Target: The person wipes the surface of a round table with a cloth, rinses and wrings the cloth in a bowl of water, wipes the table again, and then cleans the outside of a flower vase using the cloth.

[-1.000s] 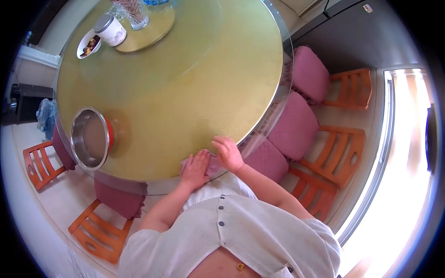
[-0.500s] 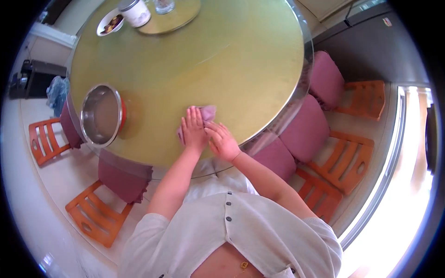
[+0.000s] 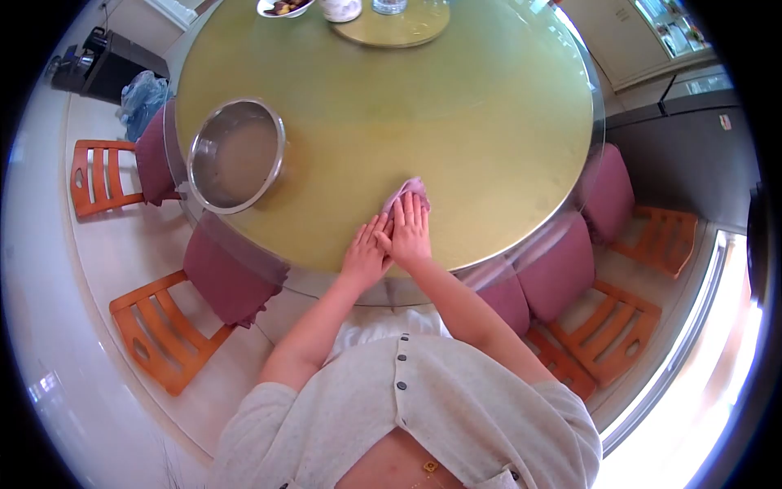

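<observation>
A crumpled pinkish-purple cloth [image 3: 415,184] lies on the glass-covered, yellow-green round table [image 3: 481,106] near its front edge. Flat on the cloth, with fingers stretched forward, rests my right hand [image 3: 410,236]; part of the cloth is hidden beneath it. My left hand [image 3: 366,254] lies just to the left, its fingers extended and touching the side of the right hand. Whether the left fingertips also touch the cloth is hard to see. Further left on the table stands a metal basin [image 3: 278,155] with cloudy liquid inside.
A turntable [image 3: 407,34] at the table's far side carries a glass [image 3: 389,6] and a white container [image 3: 340,10]. Beside it is a bowl [image 3: 269,10] of dark food. Chairs with purple covers [image 3: 558,269] ring the table. A dark fridge [image 3: 692,155] stands right.
The cloth has moved right in view, and my right hand now lies on it instead of my left. My left hand has slid off to the cloth's near-left side. The whole view has shifted.
</observation>
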`<move>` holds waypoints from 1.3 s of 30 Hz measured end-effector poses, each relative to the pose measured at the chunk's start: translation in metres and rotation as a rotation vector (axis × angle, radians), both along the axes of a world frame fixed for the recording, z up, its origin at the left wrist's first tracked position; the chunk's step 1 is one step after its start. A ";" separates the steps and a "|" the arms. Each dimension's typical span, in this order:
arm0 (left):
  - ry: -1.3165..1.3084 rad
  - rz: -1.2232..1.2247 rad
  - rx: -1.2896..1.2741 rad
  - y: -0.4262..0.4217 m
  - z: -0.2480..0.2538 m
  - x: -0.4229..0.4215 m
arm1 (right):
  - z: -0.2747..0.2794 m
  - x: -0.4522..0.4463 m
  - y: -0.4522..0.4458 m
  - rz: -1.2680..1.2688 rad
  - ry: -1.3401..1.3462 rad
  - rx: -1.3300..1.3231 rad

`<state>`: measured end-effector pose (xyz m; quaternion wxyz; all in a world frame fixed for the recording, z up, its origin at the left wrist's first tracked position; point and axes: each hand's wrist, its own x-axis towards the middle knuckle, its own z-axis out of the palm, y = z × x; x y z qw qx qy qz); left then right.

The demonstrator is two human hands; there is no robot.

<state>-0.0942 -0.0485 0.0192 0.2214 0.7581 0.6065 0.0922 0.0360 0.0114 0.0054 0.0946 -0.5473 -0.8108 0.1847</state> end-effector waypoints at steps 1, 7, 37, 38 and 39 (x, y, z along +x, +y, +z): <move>-0.003 0.010 0.001 0.002 0.001 -0.012 | 0.002 -0.010 0.005 0.010 -0.003 0.001; 0.062 -0.125 -0.065 0.011 0.018 -0.080 | 0.001 -0.038 0.063 0.066 -0.129 0.060; 0.240 -0.320 -0.090 -0.024 -0.005 -0.214 | -0.015 0.036 0.020 -0.814 -0.317 0.037; 0.199 -0.305 -0.094 -0.025 -0.004 -0.214 | -0.024 0.028 0.042 -0.867 -0.316 0.058; 0.160 -0.290 -0.096 -0.024 -0.004 -0.213 | -0.023 0.018 0.060 -0.793 -0.285 0.033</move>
